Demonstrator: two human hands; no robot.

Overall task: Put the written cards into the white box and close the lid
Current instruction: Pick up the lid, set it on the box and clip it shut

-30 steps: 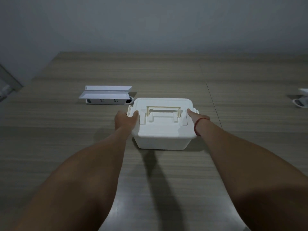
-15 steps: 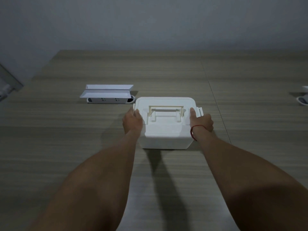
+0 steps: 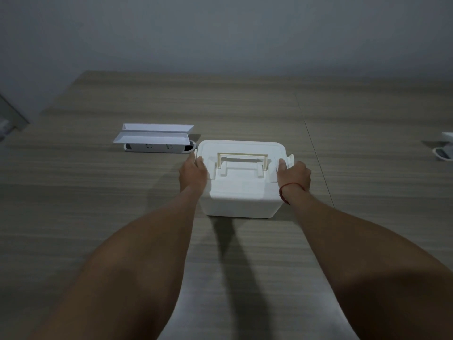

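Note:
The white box (image 3: 241,192) stands on the wooden table (image 3: 73,204) in front of me, its lid (image 3: 241,146) down and its cream handle (image 3: 241,157) lying flat on top. My left hand (image 3: 192,174) presses against the box's left side at the latch. My right hand (image 3: 294,175), with a red string at the wrist, holds the right side, where the latch tab (image 3: 291,159) sticks out above the fingers. No written cards are in sight.
A white power strip (image 3: 157,147) with folded white card trays (image 3: 154,134) on top lies left of the box. A small white object (image 3: 445,149) sits at the table's right edge. A wall rises behind the table.
Both hands have slid nearer along the box's sides and now sit at the latches. The view has shifted slightly, so the box appears more to the right.

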